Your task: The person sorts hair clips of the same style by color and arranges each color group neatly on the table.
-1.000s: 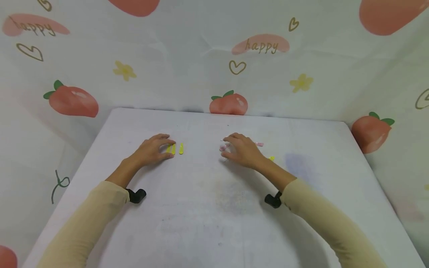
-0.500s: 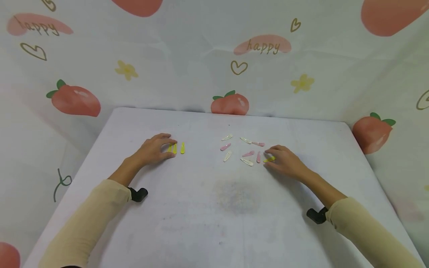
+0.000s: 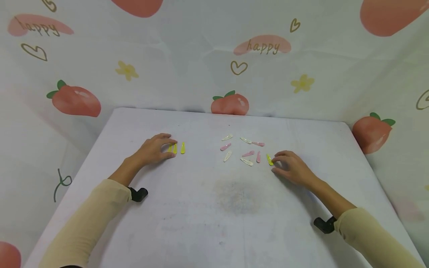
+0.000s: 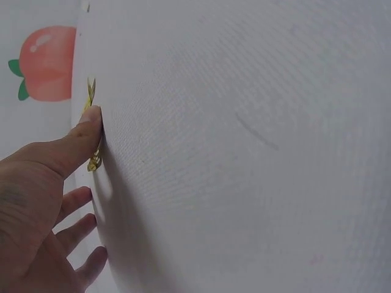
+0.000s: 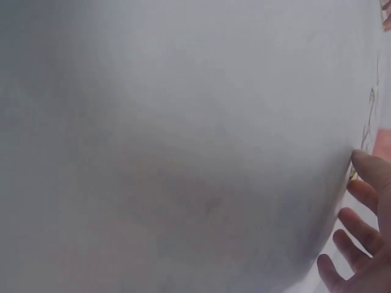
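Reading "happy" [image 3: 263,47], bkgd [image 3: 187,67], R hand [image 3: 292,167] nr clip [image 3: 269,159]

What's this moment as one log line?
left grip: spanning two yellow snap hairclips | right grip: beside yellow snap hairclip | pink hairclips, white hairclips: lying between

The word "happy" could be read twice in the head view, both times in thin, brownish, handwriting-style lower-case letters. One stood on a pink brushstroke [image 3: 40,25] at the upper left of the frame, its line sloping down toward the right. The other stood nearly level on a second pink brushstroke [image 3: 262,45], right of centre near the top. Both belonged to the pale printed backdrop cloth [image 3: 187,80].
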